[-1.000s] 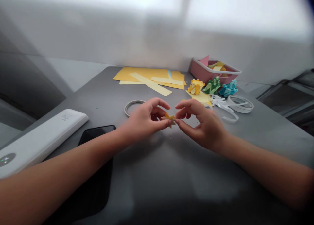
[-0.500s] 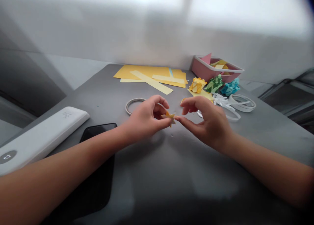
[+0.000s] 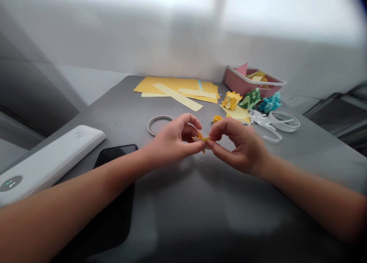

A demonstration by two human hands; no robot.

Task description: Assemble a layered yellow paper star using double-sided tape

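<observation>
Between my two hands is a small yellow folded paper piece [image 3: 202, 139] with pointed tips, held just above the grey table. My left hand [image 3: 180, 138] pinches it between thumb and fingers, which hide part of it. From the other side my right hand [image 3: 236, 144] pinches its right edge with thumb and forefinger. Behind my left hand lies a roll of tape [image 3: 151, 126]. A small orange-yellow paper curl [image 3: 217, 119] sits just behind my right hand.
Yellow sheets and strips [image 3: 172, 85] lie at the back. To the right are folded paper pieces in yellow [image 3: 231, 100], green [image 3: 251, 99] and blue [image 3: 270, 102], a pink basket [image 3: 237, 83], white tape [image 3: 289, 126] and backing scraps. A white power bank [image 3: 57, 156] and black phone [image 3: 114, 217] lie left.
My right forefinger has come down to meet the thumb, closing on the paper piece's right edge. Both hands and the piece have shifted slightly right and down in view.
</observation>
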